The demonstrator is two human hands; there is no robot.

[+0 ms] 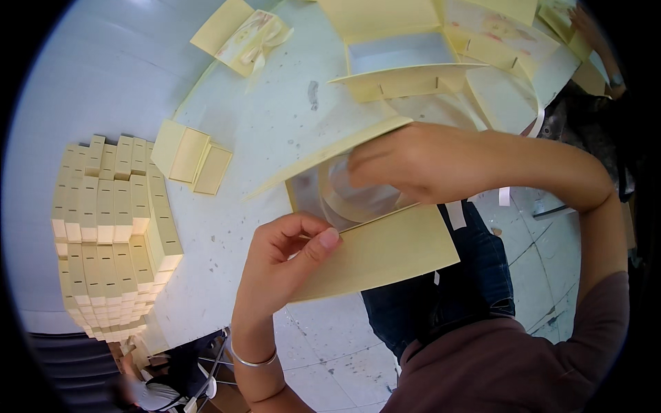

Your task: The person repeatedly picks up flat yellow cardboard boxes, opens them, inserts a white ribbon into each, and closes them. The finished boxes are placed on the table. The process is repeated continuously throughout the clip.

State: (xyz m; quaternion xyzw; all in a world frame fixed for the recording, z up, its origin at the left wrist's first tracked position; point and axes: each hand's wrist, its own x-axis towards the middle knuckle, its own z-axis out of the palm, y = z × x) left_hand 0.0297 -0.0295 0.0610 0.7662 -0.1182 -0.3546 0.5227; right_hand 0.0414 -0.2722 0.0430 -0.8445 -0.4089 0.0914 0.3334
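In front of me a pale yellow gift box [383,252] sits at the table's near edge, its flaps spread and one reaching over my lap. A pale ribbon [329,201] loops inside it. My left hand [284,256] is closed at the box's near left rim, thumb and index finger pinching the wall beside the ribbon's lower end. My right hand [403,164] reaches down into the box from the right. Its fingers are bent, blurred and partly hidden, so I cannot make out whether they grip the ribbon.
On the white table [265,124], a small open box [193,157] lies to the left, beside tall stacks of yellow boxes [110,220]. A ribboned box [249,38] and a larger open box [399,51] stand farther off. Another person's hand [585,27] shows at the far right.
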